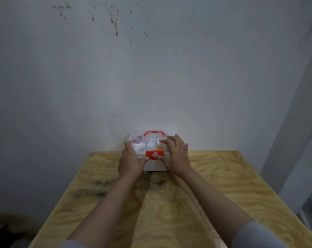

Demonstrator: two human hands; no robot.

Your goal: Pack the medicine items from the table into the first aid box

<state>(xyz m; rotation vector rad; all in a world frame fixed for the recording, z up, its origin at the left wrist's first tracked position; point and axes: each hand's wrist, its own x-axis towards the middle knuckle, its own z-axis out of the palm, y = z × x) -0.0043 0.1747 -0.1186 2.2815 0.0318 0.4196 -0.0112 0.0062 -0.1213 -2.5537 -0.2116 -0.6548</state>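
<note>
A small clear plastic first aid box (152, 145) stands at the far edge of the wooden table (214, 185), against the wall. It has a red handle (154, 132) on top and a red latch with a white cross (155, 155) at the front. Its lid is down, and pale and pinkish medicine items (137, 141) show through it. My left hand (130, 161) grips the box's left side, thumb beside the latch. My right hand (176, 154) lies over the lid's right half, fingers spread, thumb at the latch's right end.
A stained grey wall (151, 68) rises directly behind the box. The plywood tabletop stretches toward me, with dark smudges (157, 181) near the box. A pale wall edge or door frame (295, 140) stands at the right, and the floor drops away on the left.
</note>
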